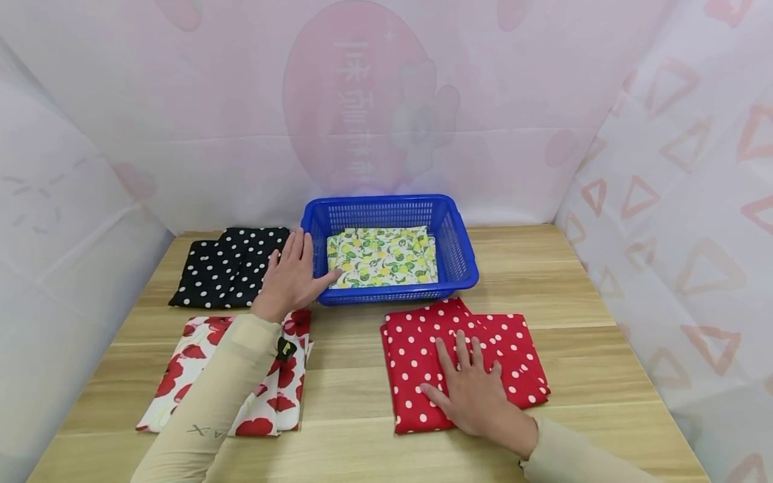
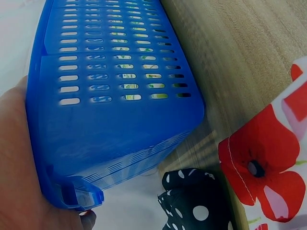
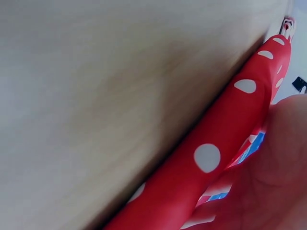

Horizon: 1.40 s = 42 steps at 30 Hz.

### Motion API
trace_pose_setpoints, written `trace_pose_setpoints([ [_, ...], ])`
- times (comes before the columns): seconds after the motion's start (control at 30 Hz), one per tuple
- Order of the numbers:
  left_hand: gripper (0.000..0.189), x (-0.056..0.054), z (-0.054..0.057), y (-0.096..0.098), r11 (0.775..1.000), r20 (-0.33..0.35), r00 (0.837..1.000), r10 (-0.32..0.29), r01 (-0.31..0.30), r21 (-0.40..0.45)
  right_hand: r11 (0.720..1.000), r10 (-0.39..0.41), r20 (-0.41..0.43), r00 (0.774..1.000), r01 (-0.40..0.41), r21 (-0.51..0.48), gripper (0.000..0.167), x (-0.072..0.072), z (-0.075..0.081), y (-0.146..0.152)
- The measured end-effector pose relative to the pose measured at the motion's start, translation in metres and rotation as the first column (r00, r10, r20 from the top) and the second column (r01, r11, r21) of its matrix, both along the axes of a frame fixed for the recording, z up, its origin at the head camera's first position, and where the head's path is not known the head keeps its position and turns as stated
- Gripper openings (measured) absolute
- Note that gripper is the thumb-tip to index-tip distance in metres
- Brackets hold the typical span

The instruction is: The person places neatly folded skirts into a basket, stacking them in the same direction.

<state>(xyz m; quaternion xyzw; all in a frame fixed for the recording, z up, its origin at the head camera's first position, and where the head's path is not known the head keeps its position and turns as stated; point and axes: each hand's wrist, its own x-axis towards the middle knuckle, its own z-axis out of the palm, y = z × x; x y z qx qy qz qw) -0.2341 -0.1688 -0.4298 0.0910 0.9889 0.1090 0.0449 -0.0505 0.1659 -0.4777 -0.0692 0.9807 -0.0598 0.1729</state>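
Note:
My left hand [image 1: 294, 275] lies along the near-left corner of a blue plastic basket [image 1: 459, 276], fingers straight and thumb stretched over the front rim. The left wrist view shows that hand against the rim of the slotted basket wall [image 2: 120, 124]. Inside the basket lies a folded white cloth with yellow lemons and green leaves [image 1: 386, 258]. On the right, my right hand [image 1: 474, 396] rests with spread fingers on a folded red cloth with white dots [image 1: 417, 376]. Close up, the right wrist view has the red cloth's folded edge [image 3: 230, 124] beside the palm.
A folded black cloth with white dots [image 1: 208, 275] sits left of the basket. Nearer, under the left forearm, lies a white cloth with red flowers [image 1: 284, 402]. Printed fabric walls [image 1: 229, 168] enclose the wooden table [image 1: 344, 389] at the back and sides.

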Motion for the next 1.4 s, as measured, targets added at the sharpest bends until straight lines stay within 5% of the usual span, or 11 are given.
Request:
trace_pose_setpoints([
  [0.33,0.113,0.000,-0.002,-0.002,1.000,-0.022,1.000,-0.005,0.006,0.024,0.999,0.042,-0.002,0.999,-0.042,0.001,0.097,-0.003,0.000,-0.024],
  [0.47,0.103,0.003,-0.005,-0.002,0.997,-0.167,0.986,-0.020,0.033,0.075,0.993,0.029,0.045,0.999,-0.024,-0.117,0.093,-0.010,0.013,-0.010],
  [0.53,0.093,0.007,-0.004,-0.001,0.992,-0.303,0.953,-0.022,0.059,0.112,0.981,0.010,0.053,0.999,0.001,-0.194,0.091,-0.016,0.024,0.004],
  [0.67,0.070,0.024,0.008,0.006,0.967,-0.538,0.843,-0.001,0.137,0.213,0.950,-0.038,0.019,0.999,0.042,-0.309,0.082,-0.031,0.043,0.042],
  [0.7,0.064,0.030,0.011,0.009,0.956,-0.566,0.824,0.004,0.164,0.245,0.941,-0.051,0.023,0.998,0.055,-0.334,0.079,-0.035,0.048,0.052],
  [0.77,0.055,0.043,0.019,0.013,0.929,-0.573,0.820,0.002,0.211,0.305,0.921,-0.079,0.044,0.996,0.090,-0.379,0.072,-0.043,0.054,0.073],
  [0.97,0.041,0.082,0.032,0.026,0.880,-0.374,0.926,-0.052,0.219,0.421,0.884,-0.181,0.110,0.977,0.210,-0.417,0.060,-0.053,0.062,0.121],
  [1.13,0.030,0.105,0.029,0.033,0.870,-0.177,0.982,-0.065,0.143,0.472,0.888,-0.220,0.110,0.969,0.246,-0.390,0.054,-0.053,0.057,0.144],
  [1.27,0.026,0.114,0.016,0.042,0.867,0.026,0.998,-0.051,0.032,0.497,0.885,-0.239,0.131,0.962,0.271,-0.378,0.051,-0.051,0.048,0.155],
  [1.4,0.026,0.118,-0.003,0.052,0.858,0.238,0.971,-0.025,-0.102,0.504,0.855,-0.253,0.189,0.949,0.310,-0.415,0.051,-0.047,0.040,0.160],
])
